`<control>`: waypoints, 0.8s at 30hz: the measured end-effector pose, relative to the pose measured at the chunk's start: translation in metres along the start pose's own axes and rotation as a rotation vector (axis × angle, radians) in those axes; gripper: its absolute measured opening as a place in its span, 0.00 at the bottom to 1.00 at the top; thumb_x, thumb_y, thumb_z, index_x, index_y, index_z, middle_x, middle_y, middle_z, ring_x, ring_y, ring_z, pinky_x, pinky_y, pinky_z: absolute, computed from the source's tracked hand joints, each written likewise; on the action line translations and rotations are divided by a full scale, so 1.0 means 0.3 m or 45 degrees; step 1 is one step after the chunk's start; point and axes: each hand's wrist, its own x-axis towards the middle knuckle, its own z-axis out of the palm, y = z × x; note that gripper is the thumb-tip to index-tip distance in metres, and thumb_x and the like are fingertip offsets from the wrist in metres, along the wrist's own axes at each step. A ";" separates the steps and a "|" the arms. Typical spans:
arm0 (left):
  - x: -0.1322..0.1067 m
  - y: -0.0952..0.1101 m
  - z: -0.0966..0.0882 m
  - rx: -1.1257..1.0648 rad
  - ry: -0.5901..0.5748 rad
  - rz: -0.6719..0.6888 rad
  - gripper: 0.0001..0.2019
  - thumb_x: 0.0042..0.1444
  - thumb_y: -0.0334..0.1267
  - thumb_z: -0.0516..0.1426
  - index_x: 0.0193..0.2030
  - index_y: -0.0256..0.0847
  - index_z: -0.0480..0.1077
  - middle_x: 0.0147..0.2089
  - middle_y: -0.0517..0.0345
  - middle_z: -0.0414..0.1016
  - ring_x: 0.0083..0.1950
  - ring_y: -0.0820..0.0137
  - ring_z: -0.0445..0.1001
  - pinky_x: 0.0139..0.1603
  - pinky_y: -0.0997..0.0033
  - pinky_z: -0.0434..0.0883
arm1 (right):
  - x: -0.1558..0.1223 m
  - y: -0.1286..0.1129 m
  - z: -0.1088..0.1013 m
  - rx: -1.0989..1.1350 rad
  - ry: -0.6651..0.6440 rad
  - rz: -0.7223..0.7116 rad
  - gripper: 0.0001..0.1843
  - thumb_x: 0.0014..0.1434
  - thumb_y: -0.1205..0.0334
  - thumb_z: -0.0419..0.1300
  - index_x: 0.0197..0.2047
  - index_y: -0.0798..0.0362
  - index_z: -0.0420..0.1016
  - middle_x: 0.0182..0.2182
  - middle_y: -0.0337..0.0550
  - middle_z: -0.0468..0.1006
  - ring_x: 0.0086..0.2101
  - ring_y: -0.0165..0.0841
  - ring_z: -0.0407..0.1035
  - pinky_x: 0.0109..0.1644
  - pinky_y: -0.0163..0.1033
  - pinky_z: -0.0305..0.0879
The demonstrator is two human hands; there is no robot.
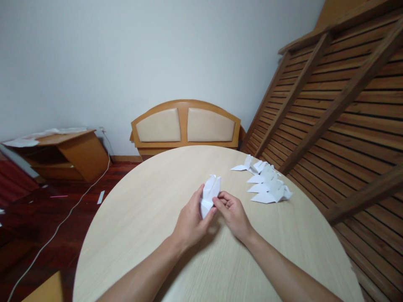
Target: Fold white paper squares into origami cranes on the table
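A piece of folded white paper (210,191) is held between both hands above the middle of the round table. My left hand (192,220) wraps its left side and lower end, the thumb along the near edge. On the right edge, my right hand (231,212) pinches the paper between thumb and fingers; its other fingers are curled in. The paper has several creases and two upright points at its top. To the right on the tabletop, several folded paper birds (267,197) lie in an overlapping row, their pointed ends facing left.
The pale round table (138,205) fills the foreground. A slatted wooden frame (315,100) leans along its right side. Behind stands a padded headboard (157,128). At left are a low wooden desk (82,155), a white cable (67,216) and paper scraps on the dark red floor.
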 end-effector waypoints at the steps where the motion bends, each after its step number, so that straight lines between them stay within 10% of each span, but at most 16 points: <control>1: -0.001 0.004 0.003 -0.039 -0.015 -0.006 0.33 0.61 0.42 0.59 0.71 0.41 0.54 0.70 0.44 0.62 0.68 0.54 0.63 0.68 0.52 0.58 | 0.003 0.000 -0.001 0.006 0.033 0.002 0.21 0.56 0.42 0.65 0.36 0.53 0.76 0.30 0.43 0.81 0.31 0.37 0.75 0.36 0.39 0.71; 11: 0.037 -0.006 0.015 -0.468 -0.042 -0.252 0.16 0.61 0.47 0.58 0.47 0.36 0.74 0.44 0.45 0.80 0.42 0.62 0.77 0.44 0.64 0.70 | 0.027 0.016 -0.029 -0.057 0.187 -0.045 0.21 0.52 0.44 0.68 0.39 0.53 0.80 0.35 0.47 0.83 0.37 0.40 0.76 0.42 0.44 0.74; 24: 0.035 -0.018 0.026 -0.739 0.018 -0.360 0.22 0.55 0.53 0.63 0.45 0.43 0.59 0.29 0.63 0.74 0.28 0.73 0.71 0.29 0.75 0.63 | 0.006 0.000 -0.017 0.032 0.083 -0.089 0.18 0.54 0.50 0.68 0.44 0.50 0.77 0.38 0.45 0.82 0.39 0.37 0.75 0.45 0.43 0.72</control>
